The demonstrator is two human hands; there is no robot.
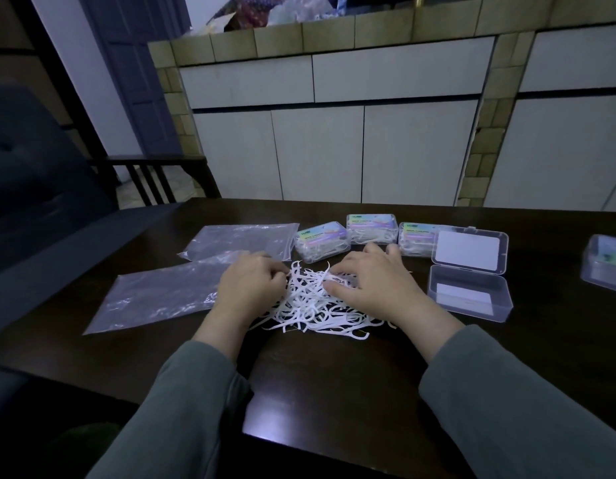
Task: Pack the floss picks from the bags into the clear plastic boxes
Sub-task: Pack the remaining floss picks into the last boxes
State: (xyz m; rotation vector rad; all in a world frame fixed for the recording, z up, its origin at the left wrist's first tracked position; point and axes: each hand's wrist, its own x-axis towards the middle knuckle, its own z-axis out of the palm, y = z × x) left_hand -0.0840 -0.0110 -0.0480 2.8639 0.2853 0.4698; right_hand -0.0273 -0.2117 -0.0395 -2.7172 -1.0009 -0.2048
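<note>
Both hands worked a loose pile of white floss picks [316, 302] on the dark table [334, 392]: left hand [249, 288] curled pinching picks, right hand [375, 281] spread flat on them; open clear box [469, 271] just right.

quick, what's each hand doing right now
Left hand: fingers curled into the floss picks, pinching some.
Right hand: spread flat on the pile, fingers relaxed, gripping nothing.

Head camera looks down, near table [334, 392].
</note>
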